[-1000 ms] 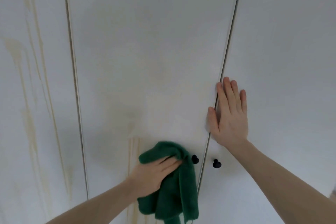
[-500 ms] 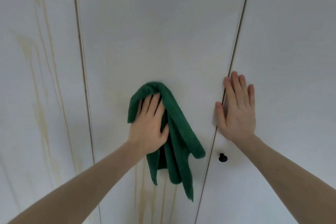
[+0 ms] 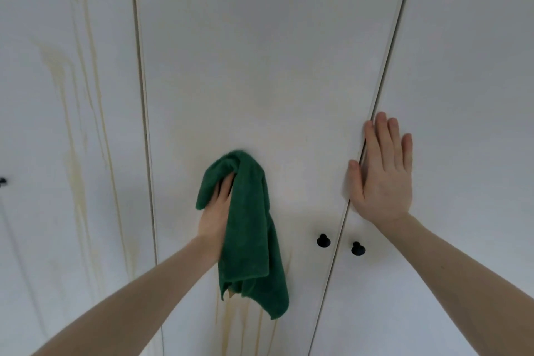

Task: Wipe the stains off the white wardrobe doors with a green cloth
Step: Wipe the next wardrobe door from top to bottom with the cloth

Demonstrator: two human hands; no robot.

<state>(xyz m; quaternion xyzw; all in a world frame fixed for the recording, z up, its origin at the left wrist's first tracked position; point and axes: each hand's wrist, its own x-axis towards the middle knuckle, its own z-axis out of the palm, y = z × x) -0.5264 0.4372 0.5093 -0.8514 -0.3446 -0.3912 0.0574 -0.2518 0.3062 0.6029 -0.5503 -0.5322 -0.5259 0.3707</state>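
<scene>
Green cloth point(image 3: 248, 228) is pressed against the middle wardrobe door point(image 3: 274, 66), a little left of this door's right edge and above the level of the knobs. The left hand point(image 3: 215, 214) holds it: the fingers point(image 3: 224, 185) are wrapped in the upper fold of the cloth and push it to the panel, while the rest of the cloth hangs down loose over the wrist. Below the hanging end, several yellowish stains point(image 3: 231, 324) run down toward the bottom edge of the door.

The right hand point(image 3: 381, 179) lies flat and spread, holding nothing; the palm rests on the right door point(image 3: 476, 95) and the thumb crosses the gap onto the middle door. Two black knobs sit below it, one point(image 3: 323, 240) at the right edge of the middle door and one point(image 3: 358, 248) at the left edge of the right door.

The left door point(image 3: 34, 124) carries long yellowish streaks point(image 3: 72, 153) from top to bottom. A small dark knob point(image 3: 2, 181) shows at its far left edge.
</scene>
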